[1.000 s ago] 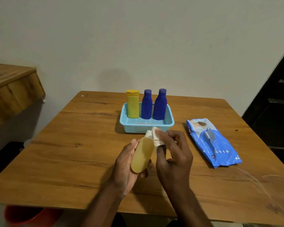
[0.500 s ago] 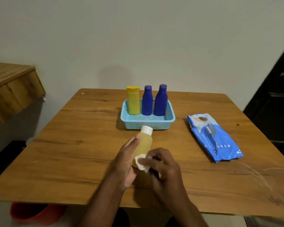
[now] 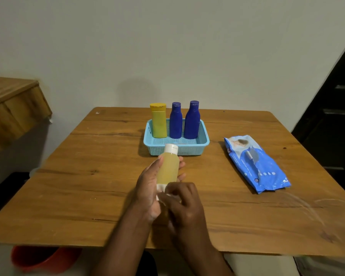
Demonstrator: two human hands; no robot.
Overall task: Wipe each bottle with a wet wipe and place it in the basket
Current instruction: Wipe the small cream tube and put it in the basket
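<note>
A wooden bench carries a blue wet-wipe pack and a light-blue basket holding one yellow bottle and two dark-blue bottles. The left hand grips a pale yellow bottle above the bench, fingers curled round it. The right hand pinches a white wet wipe against its base.

Basket front half free

Hands wipe bottle.
</note>
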